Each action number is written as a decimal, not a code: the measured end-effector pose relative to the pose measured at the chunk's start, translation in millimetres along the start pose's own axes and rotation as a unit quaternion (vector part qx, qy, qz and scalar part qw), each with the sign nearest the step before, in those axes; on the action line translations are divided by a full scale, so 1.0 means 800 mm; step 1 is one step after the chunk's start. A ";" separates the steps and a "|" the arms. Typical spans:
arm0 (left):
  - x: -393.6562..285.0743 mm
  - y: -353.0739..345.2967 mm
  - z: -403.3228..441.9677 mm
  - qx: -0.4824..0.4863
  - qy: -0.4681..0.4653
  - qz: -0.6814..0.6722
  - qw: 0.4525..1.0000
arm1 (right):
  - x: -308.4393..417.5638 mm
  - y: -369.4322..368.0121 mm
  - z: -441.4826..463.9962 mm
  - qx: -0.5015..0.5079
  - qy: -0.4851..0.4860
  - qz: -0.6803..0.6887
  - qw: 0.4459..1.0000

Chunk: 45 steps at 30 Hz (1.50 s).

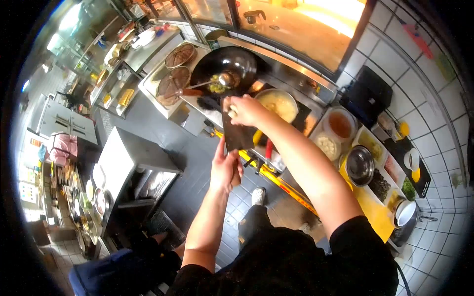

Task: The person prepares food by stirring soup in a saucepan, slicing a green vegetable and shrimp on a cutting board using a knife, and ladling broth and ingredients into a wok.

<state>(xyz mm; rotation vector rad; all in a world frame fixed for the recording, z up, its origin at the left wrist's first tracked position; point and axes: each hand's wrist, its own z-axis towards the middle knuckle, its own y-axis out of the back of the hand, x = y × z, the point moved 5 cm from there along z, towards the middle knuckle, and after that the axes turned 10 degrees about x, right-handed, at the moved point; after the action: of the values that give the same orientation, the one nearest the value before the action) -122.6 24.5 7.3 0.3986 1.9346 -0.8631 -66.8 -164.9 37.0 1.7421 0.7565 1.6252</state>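
Note:
My left hand [226,170] is closed round the handle of a cleaver, whose broad dark blade [238,134] points away from me. At the blade's far end, my right hand [243,110] has its fingers curled in, with small pale pieces of food [231,111] at the fingertips. Just beyond is a black wok [247,59] with greenish food [217,87] in it. A ladle [226,80] rests in the wok, its wooden handle [190,92] sticking out to the left. Right of my right hand sits a pan of pale yellow liquid [278,102].
Yellow pipes [276,178] run along the stove front. At right stand a metal bowl [360,166], a tub of reddish-brown liquid [340,123] and ingredient trays [377,186]. A steel cabinet [131,163] stands at left, near a person in dark blue [113,274].

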 end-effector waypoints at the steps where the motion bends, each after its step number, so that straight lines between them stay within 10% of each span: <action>1: -0.013 0.020 0.039 0.000 -0.009 -0.029 1.000 | -0.015 -0.006 0.046 -0.030 -0.008 -0.038 0.999; 11: -0.088 0.096 0.288 0.010 0.018 -0.290 0.957 | 0.016 0.059 -0.028 -0.226 -0.035 -0.052 0.972; 17: -0.089 -0.008 0.137 -0.083 -0.117 0.029 0.989 | 0.026 0.007 -0.305 -0.277 -0.084 0.158 0.944; 22: 0.006 -0.168 -0.057 0.131 -0.235 0.309 0.912 | 0.051 -0.062 -0.499 -0.390 -0.161 0.204 0.883; 23: 0.026 -0.201 -0.099 0.206 -0.409 0.407 0.790 | 0.054 -0.085 -0.533 -0.459 -0.149 0.208 0.851; 25: 0.103 -0.248 -0.176 0.375 -0.434 0.498 0.650 | 0.066 -0.120 -0.601 -0.522 -0.192 0.225 0.800; 28: 0.230 -0.307 -0.278 0.648 -0.256 0.490 0.524 | 0.113 -0.171 -0.700 -0.676 -0.167 0.372 0.614; 30: 0.304 -0.344 -0.377 0.761 -0.296 0.454 0.356 | 0.092 -0.293 -0.790 -0.711 -0.364 0.387 0.461; 33: 0.355 -0.364 -0.516 0.848 -0.336 0.351 0.212 | 0.143 -0.412 -0.910 -0.837 -0.219 0.456 0.208; 36: 0.384 -0.360 -0.576 0.867 -0.324 0.365 0.101 | 0.214 -0.516 -1.034 -0.902 -0.292 0.316 0.035; 38: 0.400 -0.353 -0.579 0.868 -0.307 0.362 0.145 | 0.226 -0.603 -1.109 -0.947 -0.189 0.252 -0.060; 39: 0.416 -0.343 -0.565 0.858 -0.305 0.387 0.145 | 0.222 -0.663 -1.154 -0.946 -0.244 0.210 -0.045; 40: 0.430 -0.330 -0.545 0.846 -0.303 0.414 0.148 | 0.236 -0.651 -1.178 -0.975 -0.073 0.188 -0.090; 43: 0.460 -0.267 -0.450 0.799 -0.204 0.542 0.162 | 0.178 -0.859 -1.342 -0.809 -0.539 0.231 -0.027; 44: 0.440 -0.257 -0.432 0.779 -0.141 0.589 0.163 | 0.164 -0.840 -1.355 -0.908 -0.221 0.355 -0.014; 45: 0.427 -0.240 -0.409 0.764 -0.100 0.609 0.190 | 0.143 -0.846 -1.390 -0.882 -0.239 0.400 0.070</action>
<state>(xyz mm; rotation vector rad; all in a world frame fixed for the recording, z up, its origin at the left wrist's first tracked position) -614.0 97.7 -111.0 2.2723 -0.7198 -1.0802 -1161.2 423.8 -368.7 0.0764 -2.1573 0.6612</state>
